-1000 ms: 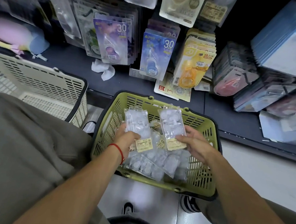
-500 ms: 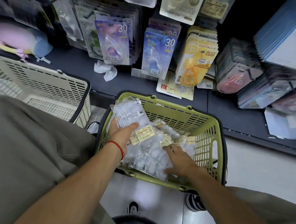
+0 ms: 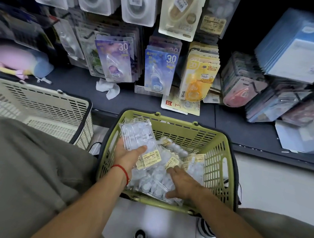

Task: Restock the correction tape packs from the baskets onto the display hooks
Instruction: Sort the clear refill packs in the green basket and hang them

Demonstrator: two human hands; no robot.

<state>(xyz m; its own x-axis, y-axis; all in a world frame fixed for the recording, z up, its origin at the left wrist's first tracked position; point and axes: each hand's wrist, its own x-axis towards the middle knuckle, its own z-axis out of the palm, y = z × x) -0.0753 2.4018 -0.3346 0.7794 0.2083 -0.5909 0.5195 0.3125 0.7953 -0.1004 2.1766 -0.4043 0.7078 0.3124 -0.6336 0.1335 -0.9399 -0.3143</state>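
Two baskets on pale floor (dark shelf behind).

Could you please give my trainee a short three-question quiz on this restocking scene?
1. True or false: the left hand holds a clear pack.
2. Which basket do both hands work in: A) green basket B) beige basket?
3. What is the right hand doing?

Key: 1 true. 2 A. 3 Reaching into the loose packs in the green basket, fingers spread, nothing lifted yet.
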